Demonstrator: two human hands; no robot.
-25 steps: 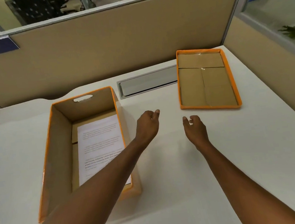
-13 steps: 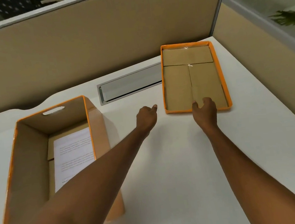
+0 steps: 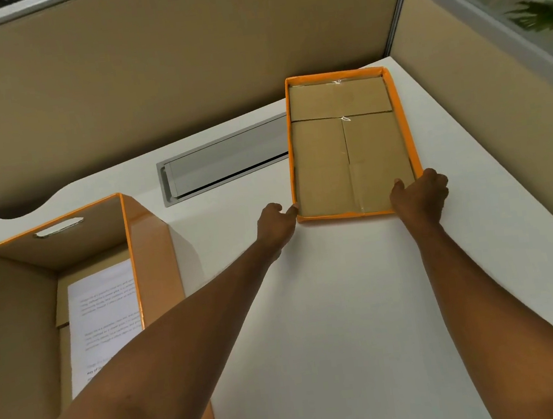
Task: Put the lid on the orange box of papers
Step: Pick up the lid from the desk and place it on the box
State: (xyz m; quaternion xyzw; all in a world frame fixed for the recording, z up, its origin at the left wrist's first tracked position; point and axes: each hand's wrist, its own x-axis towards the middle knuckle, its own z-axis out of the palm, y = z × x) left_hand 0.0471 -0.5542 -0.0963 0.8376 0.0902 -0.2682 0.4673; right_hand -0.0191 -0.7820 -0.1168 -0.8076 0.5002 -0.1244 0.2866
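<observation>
The orange box [image 3: 151, 258] stands open at the left of the white table, with printed papers [image 3: 107, 308] lying flat inside it. Its lid [image 3: 347, 146] lies upside down at the back right, orange rim up and brown cardboard showing inside. My right hand [image 3: 420, 198] grips the lid's near right corner, thumb inside the rim and fingers around the outside. My left hand [image 3: 275, 225] is at the near left corner, a fingertip touching the rim, fingers loosely curled and holding nothing.
A grey cable slot [image 3: 225, 163] is set into the table [image 3: 348, 304] between box and lid. A beige partition [image 3: 148, 68] closes the back, and another wall with a window runs along the right edge. My left forearm crosses the box's near right corner.
Both hands moved forward and to the right to the lid's near corners. My right hand closed on the right corner. The view shifted right, so the box sits further left.
</observation>
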